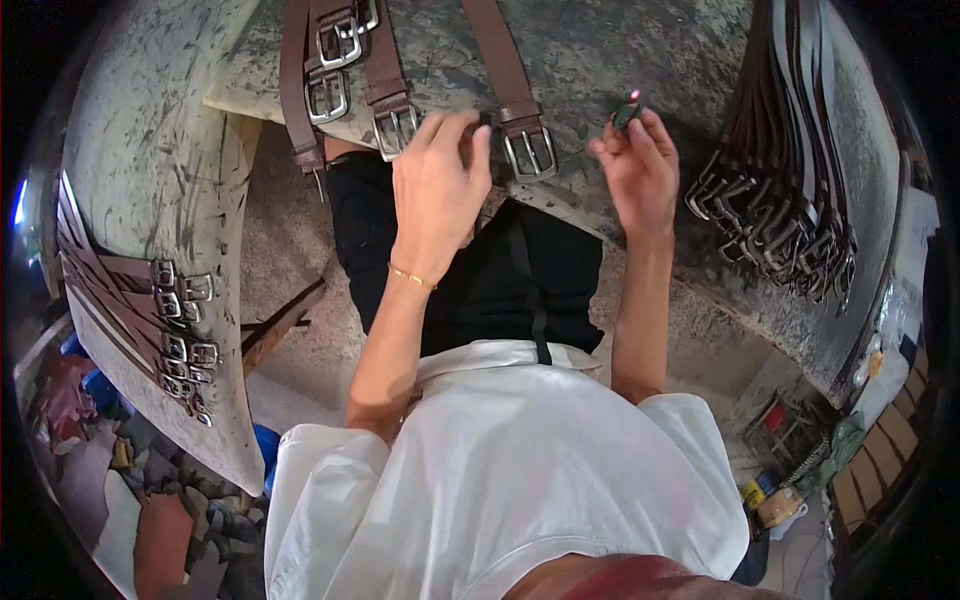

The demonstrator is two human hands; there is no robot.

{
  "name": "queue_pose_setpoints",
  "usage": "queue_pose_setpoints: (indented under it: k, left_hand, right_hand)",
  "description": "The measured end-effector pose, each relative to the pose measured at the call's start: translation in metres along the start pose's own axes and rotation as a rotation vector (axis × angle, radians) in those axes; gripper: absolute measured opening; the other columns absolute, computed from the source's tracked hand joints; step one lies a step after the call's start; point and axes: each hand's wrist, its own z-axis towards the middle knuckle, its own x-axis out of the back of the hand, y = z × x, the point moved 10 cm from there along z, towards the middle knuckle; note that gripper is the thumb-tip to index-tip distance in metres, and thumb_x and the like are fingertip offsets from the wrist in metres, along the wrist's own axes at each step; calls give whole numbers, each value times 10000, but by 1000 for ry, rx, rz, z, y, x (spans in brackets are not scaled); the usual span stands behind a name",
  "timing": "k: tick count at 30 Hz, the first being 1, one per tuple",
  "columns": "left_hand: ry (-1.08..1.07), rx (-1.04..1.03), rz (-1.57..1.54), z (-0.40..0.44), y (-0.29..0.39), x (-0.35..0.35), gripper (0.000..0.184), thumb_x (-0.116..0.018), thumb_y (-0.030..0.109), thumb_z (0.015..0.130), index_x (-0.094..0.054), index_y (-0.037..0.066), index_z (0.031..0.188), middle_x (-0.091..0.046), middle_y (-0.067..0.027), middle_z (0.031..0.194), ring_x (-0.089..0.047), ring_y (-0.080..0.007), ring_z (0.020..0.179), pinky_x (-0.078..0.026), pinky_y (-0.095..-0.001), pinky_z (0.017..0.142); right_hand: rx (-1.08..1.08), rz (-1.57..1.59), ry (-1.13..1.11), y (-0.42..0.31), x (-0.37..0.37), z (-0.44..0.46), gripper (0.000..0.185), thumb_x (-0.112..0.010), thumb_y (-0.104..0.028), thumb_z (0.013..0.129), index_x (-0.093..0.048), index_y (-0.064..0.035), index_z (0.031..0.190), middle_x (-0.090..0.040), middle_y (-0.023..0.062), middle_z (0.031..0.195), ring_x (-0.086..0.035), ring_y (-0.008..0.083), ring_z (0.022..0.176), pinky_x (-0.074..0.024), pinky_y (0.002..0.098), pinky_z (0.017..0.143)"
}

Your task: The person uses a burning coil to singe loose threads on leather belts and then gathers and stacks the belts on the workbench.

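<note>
My right hand is closed around a green lighter; a small pinkish flame glows at its top. Bent fingers and thumb bring my left hand into a pinch, with a small dark bit by the fingertips that I cannot make out. A brown leather belt with a silver buckle lies between my hands on the worn bench. Just left of my left hand, another brown belt ends in a buckle partly behind the fingers. Further left lie more belts with square buckles.
A thick bundle of dark belts hangs over the bench at right, buckles downward. More buckled belts rest on a board at left. Leather scraps cover the floor at lower left. A small wire rack stands low at right.
</note>
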Motion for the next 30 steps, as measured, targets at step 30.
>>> queue_pose_setpoints:
  k: [30]
  left_hand:
    - [44,16,-60,7,-10,-23,121,-690,-4,769,-612,36,853,-588,-50,798,-551,-174,500,-422,-283,431]
  right_hand:
    - [-106,-1026,-368,29,-71,80,121,-653,29,827,-664,31,948,-627,42,774,-514,49,576,-376,173,459]
